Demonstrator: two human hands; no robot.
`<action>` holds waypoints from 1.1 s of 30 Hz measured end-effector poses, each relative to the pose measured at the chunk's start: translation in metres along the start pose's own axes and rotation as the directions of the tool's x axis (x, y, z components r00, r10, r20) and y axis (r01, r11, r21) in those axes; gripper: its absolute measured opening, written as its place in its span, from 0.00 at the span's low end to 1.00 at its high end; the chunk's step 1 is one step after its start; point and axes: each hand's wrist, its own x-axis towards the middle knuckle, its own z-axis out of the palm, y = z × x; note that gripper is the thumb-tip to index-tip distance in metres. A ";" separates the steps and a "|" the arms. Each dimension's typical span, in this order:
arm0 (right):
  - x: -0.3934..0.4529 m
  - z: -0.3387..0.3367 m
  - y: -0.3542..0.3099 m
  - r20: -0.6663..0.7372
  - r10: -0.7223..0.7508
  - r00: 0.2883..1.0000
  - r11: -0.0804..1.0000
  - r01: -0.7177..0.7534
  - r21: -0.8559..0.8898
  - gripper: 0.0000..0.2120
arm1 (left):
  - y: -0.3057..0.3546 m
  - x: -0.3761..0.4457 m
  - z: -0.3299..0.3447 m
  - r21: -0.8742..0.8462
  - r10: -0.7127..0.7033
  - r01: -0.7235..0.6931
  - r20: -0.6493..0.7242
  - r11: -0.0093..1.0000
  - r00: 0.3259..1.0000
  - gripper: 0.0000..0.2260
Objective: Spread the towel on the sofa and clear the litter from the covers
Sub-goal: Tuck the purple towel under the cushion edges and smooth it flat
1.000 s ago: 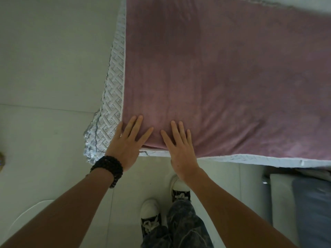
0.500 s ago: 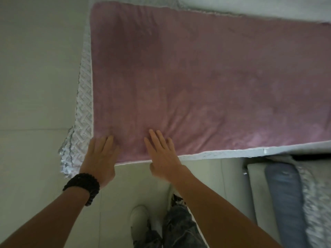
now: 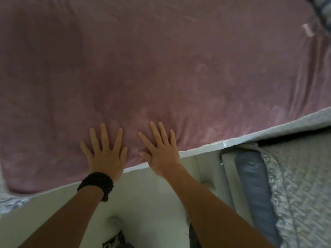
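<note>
A mauve towel [image 3: 161,59] lies spread flat over the sofa seat and fills most of the view. The sofa's pale quilted cover [image 3: 268,130] shows as a strip along the towel's near edge. My left hand [image 3: 105,151], with a dark beaded bracelet at the wrist, presses flat on the towel near its front edge, fingers apart. My right hand [image 3: 161,149] lies flat beside it, fingers spread, its heel over the seat edge. A small pink tag [image 3: 308,30] sits on the towel at the far right. I see no litter.
A second sofa section with a grey quilted cover [image 3: 300,185] and a blue-grey bolster [image 3: 258,185] stands at the lower right. Pale floor tiles [image 3: 152,203] lie below me, with my shoes [image 3: 116,237] at the bottom edge.
Both hands have slid to the right along the towel's front edge, staying flat on it. The view has swung right, so the towel's left end has left the frame.
</note>
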 end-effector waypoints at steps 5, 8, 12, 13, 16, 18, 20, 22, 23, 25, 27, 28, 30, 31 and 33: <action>-0.055 -0.010 0.051 0.067 -0.140 0.988 0.987 0.134 0.084 0.33 | 0.027 -0.003 -0.039 0.025 -0.031 0.030 0.072 0.999 0.997 0.27; -0.049 -0.040 0.096 0.048 -0.192 0.980 0.975 0.185 0.120 0.29 | 0.093 0.039 -0.078 -0.051 0.023 -0.023 -0.005 0.998 1.000 0.25; -0.009 -0.084 0.195 -0.037 0.063 0.997 0.994 -0.060 0.087 0.34 | 0.210 0.102 -0.113 -0.075 0.125 -0.130 -0.072 0.989 0.990 0.26; -0.002 -0.092 0.226 -0.053 0.119 0.991 0.992 -0.116 0.056 0.32 | 0.238 0.118 -0.114 -0.076 0.144 -0.148 -0.053 0.986 0.988 0.27; 0.002 -0.096 0.302 -0.058 0.210 0.976 0.978 -0.210 -0.001 0.26 | 0.306 0.137 -0.105 -0.042 0.184 -0.184 -0.018 0.982 0.983 0.27; -0.012 -0.082 0.329 -0.057 0.234 0.971 0.972 -0.234 0.001 0.26 | 0.336 0.129 -0.092 -0.009 0.139 -0.139 0.024 0.990 0.990 0.27; -0.036 -0.064 0.336 -0.070 0.233 0.970 0.972 -0.230 0.039 0.27 | 0.352 0.110 -0.082 0.023 0.093 -0.094 0.059 0.995 0.994 0.28; -0.057 -0.060 0.338 -0.058 0.204 0.977 0.977 -0.200 0.068 0.27 | 0.360 0.100 -0.089 0.094 0.066 -0.079 0.138 0.992 0.988 0.28; -0.059 -0.064 0.340 -0.044 0.179 0.983 0.982 -0.175 0.077 0.27 | 0.361 0.102 -0.098 0.108 0.058 -0.077 0.168 0.991 0.984 0.28; -0.055 -0.081 0.349 -0.017 0.156 0.988 0.981 -0.152 0.122 0.26 | 0.372 0.114 -0.125 0.122 0.078 -0.106 0.213 0.987 0.974 0.27; -0.052 -0.107 0.367 -0.018 0.214 0.977 0.964 -0.208 0.166 0.28 | 0.393 0.126 -0.150 0.073 0.187 -0.203 0.182 0.976 0.965 0.26; -0.049 -0.121 0.386 -0.016 0.271 0.963 0.947 -0.263 0.187 0.30 | 0.412 0.136 -0.161 0.042 0.245 -0.255 0.163 0.966 0.956 0.27; -0.044 -0.135 0.422 -0.023 0.359 0.933 0.915 -0.346 0.208 0.33 | 0.446 0.154 -0.175 -0.015 0.323 -0.324 0.126 0.946 0.938 0.29; -0.044 -0.138 0.442 -0.011 0.385 0.923 0.907 -0.376 0.190 0.34 | 0.468 0.165 -0.178 -0.023 0.362 -0.362 0.108 0.932 0.926 0.30; -0.048 -0.133 0.478 0.043 0.433 0.901 0.882 -0.433 0.186 0.32 | 0.506 0.184 -0.177 -0.010 0.433 -0.434 0.086 0.901 0.897 0.30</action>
